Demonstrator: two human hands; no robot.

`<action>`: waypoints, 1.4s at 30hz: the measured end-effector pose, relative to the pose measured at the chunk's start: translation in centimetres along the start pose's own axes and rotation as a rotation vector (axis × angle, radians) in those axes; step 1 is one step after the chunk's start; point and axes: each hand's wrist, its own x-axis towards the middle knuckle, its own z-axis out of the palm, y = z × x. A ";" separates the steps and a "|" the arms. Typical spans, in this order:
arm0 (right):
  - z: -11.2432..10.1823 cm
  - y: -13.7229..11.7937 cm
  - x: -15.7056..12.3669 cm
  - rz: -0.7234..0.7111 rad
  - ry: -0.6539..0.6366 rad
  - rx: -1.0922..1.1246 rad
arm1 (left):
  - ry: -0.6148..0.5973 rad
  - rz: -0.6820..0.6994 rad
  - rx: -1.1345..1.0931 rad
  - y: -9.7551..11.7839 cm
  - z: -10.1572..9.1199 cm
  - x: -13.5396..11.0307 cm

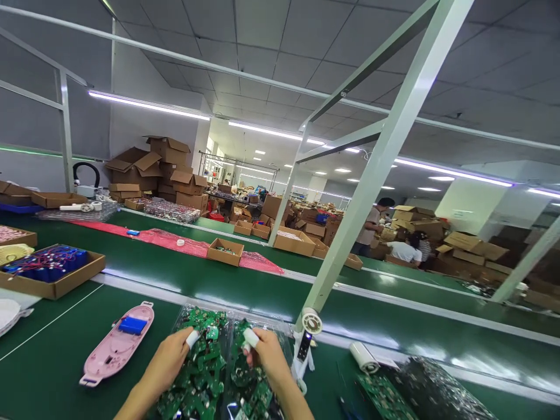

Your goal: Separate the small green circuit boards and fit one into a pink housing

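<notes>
Large workshop under a panelled ceiling. Cardboard boxes are heaped at the far side. Among further boxes at right, one person stands and another person bends low. A white metal frame crosses the view above two green conveyor belts.

Far belt: a pink foam sheet lies along it, with a small cardboard tray resting on the sheet. At left, a larger cardboard tray holds blue batteries tangled with red wires.

Near belt, directly before the person: two clear plastic trays lie side by side, both piled with green circuit boards. Left hand is over the left tray, right hand over the right tray. Both reach into the boards, with white finger cots on the fingertips. Grip on either hand: cannot tell whether closed on a board.

Left of the trays, a pink plastic housing with a blue battery seated in it. Just right of the right hand, a white upright gadget; beyond it, a white roll and a loose circuit board.
</notes>
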 end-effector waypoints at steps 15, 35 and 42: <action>-8.5 1.6 -2.4 -0.191 0.177 -0.406 | -0.185 0.232 0.336 3.7 11.3 1.4; -4.6 1.4 -4.6 -0.042 0.004 0.102 | -0.315 -0.003 -0.443 7.3 7.0 -0.4; -0.6 1.4 -2.9 0.013 -0.039 0.365 | -0.237 -0.176 -0.810 4.2 5.9 -0.2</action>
